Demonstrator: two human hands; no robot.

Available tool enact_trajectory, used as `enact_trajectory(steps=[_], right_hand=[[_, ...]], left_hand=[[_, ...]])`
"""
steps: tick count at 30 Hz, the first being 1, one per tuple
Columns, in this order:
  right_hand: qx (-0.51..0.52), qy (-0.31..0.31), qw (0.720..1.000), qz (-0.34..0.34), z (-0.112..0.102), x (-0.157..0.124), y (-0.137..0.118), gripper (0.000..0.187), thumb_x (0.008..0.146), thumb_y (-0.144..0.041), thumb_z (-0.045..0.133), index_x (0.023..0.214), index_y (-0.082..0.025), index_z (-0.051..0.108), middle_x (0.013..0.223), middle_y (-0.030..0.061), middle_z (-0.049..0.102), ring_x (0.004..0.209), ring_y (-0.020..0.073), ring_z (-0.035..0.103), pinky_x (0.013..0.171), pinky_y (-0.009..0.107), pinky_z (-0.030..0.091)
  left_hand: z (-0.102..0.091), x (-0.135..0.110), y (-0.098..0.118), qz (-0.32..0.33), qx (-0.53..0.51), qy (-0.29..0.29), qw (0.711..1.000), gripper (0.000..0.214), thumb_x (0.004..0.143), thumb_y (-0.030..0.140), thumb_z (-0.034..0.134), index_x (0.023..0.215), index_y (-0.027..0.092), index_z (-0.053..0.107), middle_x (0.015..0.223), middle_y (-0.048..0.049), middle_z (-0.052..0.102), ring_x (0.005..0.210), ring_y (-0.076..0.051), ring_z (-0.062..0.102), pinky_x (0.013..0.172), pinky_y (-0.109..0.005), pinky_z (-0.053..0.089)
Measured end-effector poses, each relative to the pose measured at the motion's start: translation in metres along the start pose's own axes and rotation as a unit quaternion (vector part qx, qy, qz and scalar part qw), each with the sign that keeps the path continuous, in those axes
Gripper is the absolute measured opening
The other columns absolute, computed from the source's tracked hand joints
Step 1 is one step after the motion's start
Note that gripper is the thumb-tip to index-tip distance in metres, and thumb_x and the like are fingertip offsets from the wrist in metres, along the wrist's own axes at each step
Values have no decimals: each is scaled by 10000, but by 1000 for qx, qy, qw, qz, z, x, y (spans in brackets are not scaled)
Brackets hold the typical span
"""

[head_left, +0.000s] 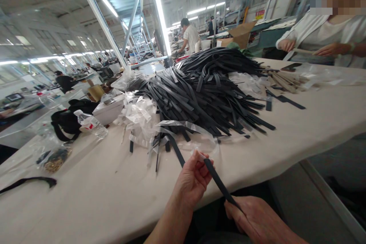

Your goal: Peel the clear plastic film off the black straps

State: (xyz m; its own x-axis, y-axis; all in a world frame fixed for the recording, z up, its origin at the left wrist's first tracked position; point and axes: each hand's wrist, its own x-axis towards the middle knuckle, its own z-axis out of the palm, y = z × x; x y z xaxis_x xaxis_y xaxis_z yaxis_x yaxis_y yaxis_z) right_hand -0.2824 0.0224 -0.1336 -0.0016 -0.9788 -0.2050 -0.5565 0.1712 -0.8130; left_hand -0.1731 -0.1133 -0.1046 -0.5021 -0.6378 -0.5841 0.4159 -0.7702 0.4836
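Observation:
My left hand point(195, 180) is closed in a pinch on a strip of clear plastic film point(201, 156), near the table's front edge. Right beside those fingertips is the upper end of a flat dark strap point(218, 180). The strap slants down to my right hand point(249, 212), whose fingers are wrapped round its lower part. Beyond my hands lies a large heap of similar dark straps point(197, 91), their ends fanned toward me. One loose strap point(176, 152) runs from the heap to behind my left hand.
Crumpled clear plastic point(140, 112) lies left of the heap. Further left are a water bottle point(91, 124), a black bag point(70, 116) and a bag of brass-coloured parts point(55, 160). Beige strips point(286, 81) lie at the right, near a co-worker's hands point(333, 48). The cloth-covered table point(114, 198) ends close before me.

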Motion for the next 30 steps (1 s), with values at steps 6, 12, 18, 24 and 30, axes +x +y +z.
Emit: enact_trajectory(steps=[6,12,18,24,30], right_hand=[[-24,-32,999,-13,-3,2,3,421,983,-444,273,704,-208,483,619,-7,554,567,145,514,573,266,311],[-1,-49,999,13,-10,-7,-1,478,966,-468,210,661,-206,468,625,25,576,604,167,542,594,268,354],[-44,-16,998,-30,-3,-5,-1,440,986,-441,234,669,-209,432,629,8,531,581,151,486,554,267,310],[-19,-16,999,-29,-1,-4,2,495,996,-467,240,667,-200,497,588,12,554,555,147,515,571,260,349],[201,-110,972,57,0,5,-6,675,923,-714,187,734,-168,536,546,5,517,416,96,370,425,211,297]], left_hand=[[-9,0,-6,2,37,-32,999,169,860,280,688,799,124,672,721,-38,729,620,-155,698,648,-272,579],[-10,-1,1,0,26,10,1000,200,917,309,614,852,130,674,737,-46,748,616,-144,702,647,-266,563],[-7,-4,4,-8,18,7,1000,203,912,326,626,872,132,671,742,-48,751,641,-154,713,656,-278,559],[-13,-4,-3,-5,37,-1,999,207,889,333,654,875,129,688,770,-49,755,644,-152,710,683,-283,568],[-19,-17,-33,16,102,-73,992,334,681,378,844,813,99,715,741,-67,727,640,-152,681,641,-234,524]])
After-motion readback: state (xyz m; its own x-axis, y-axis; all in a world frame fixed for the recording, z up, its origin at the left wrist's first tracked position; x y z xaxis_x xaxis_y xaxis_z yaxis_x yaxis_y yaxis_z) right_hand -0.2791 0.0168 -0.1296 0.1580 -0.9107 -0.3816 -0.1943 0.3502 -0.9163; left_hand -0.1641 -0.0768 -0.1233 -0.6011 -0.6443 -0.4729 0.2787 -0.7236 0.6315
